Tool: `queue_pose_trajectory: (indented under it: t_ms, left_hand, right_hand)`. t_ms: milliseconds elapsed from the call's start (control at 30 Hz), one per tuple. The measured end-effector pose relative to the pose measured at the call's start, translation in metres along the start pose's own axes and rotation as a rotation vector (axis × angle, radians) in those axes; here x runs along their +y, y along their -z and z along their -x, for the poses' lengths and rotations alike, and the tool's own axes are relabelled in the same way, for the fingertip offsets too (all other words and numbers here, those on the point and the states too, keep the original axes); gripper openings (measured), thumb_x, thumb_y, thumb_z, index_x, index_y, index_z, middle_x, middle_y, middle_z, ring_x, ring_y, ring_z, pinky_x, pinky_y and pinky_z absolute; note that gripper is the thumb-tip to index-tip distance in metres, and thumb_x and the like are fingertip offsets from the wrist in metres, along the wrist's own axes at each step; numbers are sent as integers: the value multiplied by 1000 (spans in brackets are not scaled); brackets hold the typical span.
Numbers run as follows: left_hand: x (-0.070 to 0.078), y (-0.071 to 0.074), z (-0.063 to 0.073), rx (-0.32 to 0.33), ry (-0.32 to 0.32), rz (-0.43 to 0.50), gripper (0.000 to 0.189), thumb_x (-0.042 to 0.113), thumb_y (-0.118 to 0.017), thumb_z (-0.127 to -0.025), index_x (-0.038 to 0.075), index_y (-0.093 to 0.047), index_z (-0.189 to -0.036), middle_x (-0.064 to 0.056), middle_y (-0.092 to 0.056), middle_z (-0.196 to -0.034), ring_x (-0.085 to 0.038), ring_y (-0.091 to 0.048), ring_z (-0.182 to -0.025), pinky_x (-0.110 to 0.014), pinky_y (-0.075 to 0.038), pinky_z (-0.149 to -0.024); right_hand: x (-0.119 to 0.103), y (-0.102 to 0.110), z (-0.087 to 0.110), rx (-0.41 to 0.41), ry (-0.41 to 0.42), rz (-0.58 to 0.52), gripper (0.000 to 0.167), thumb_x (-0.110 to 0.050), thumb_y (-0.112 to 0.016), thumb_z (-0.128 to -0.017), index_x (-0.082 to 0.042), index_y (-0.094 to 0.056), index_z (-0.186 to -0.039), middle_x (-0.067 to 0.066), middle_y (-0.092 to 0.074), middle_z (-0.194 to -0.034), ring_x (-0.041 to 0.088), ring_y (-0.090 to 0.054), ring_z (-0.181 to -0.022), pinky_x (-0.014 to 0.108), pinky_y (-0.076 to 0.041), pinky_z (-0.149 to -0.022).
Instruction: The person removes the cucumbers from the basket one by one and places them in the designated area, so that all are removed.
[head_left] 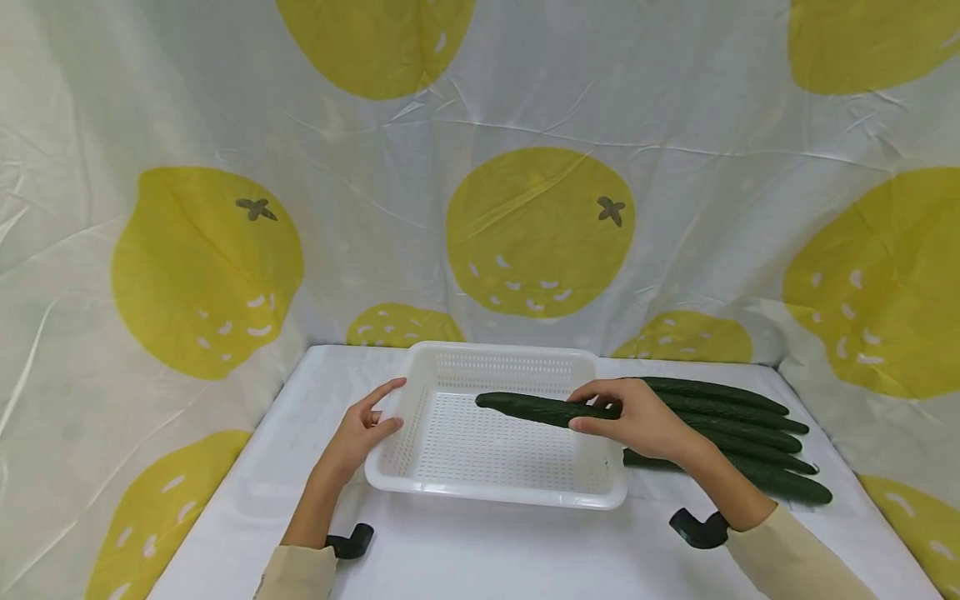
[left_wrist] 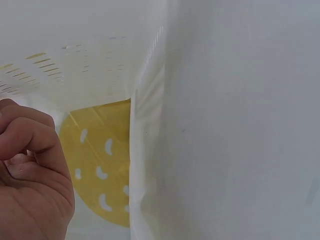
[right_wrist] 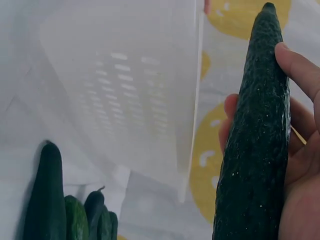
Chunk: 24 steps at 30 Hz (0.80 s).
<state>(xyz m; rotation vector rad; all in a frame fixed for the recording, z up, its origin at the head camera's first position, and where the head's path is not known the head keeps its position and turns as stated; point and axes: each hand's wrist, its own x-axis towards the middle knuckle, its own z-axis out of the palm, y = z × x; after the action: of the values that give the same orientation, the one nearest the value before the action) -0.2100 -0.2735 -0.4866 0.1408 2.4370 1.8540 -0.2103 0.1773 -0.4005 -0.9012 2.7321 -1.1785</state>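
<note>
A white plastic basket [head_left: 495, 492] with slotted walls stands on the table, and no cucumber lies inside it. At its left rim, my left hand [head_left: 352, 437] holds the edge with thumb and fingers; in the left wrist view that hand's [left_wrist: 37, 165] lower fingers are curled. My right hand [head_left: 648, 421] grips a dark green cucumber [head_left: 525, 407] above the basket's right part. In the right wrist view, the thumb and fingers wrap the bumpy cucumber [right_wrist: 257, 140]. Several more cucumbers [head_left: 750, 435] lie side by side right of the basket, partly hidden by my right hand and forearm.
The table [head_left: 480, 550] has a white cover. Behind it and at both sides hangs a pale curtain [head_left: 375, 225] printed with yellow fruit. Black bands with a stub [head_left: 352, 542] sit on both wrists.
</note>
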Motion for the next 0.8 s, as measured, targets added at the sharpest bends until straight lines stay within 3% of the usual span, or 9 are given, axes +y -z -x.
queue_pose_trajectory:
  t_ms: [133, 233, 600, 800]
  left_hand:
    - [0, 0, 0, 3, -3, 6, 65, 8, -66, -96, 28, -46, -155, 3, -44, -59, -8, -41, -51, -24, -42, -52]
    - [1, 0, 0, 0, -4, 11, 65, 7, -66, -96, 27, -46, -155, 3, -45, -59, -8, -42, -51, -24, -43, -53]
    - [-1, 1, 0, 1, -4, -8, 64, 11, -67, -97, 29, -46, -155, 2, -42, -59, -9, -43, -51, -24, -43, -52]
    - [-1, 0, 1, 5, -3, -8, 64, 11, -67, -97, 30, -46, -155, 2, -43, -60, -9, -44, -52, -24, -43, -52]
  right_hand:
    - [12, 9, 11, 22, -19, 5, 33, -40, -80, -88, -29, -73, -119, -8, -72, -100, 9, -62, -74, 28, -52, -63]
    - [20, 16, 19, 45, -33, 16, 33, -39, -80, -88, -29, -74, -118, -8, -72, -98, 8, -62, -74, 27, -53, -66]
    - [43, 44, 55, 132, -103, 162, 32, -39, -78, -90, -34, -72, -121, -8, -73, -119, 4, -64, -97, 26, -53, -77]
    - [55, 59, 76, 153, -144, 220, 34, -39, -77, -91, -35, -71, -124, -4, -72, -124, 15, -66, -108, 27, -54, -80]
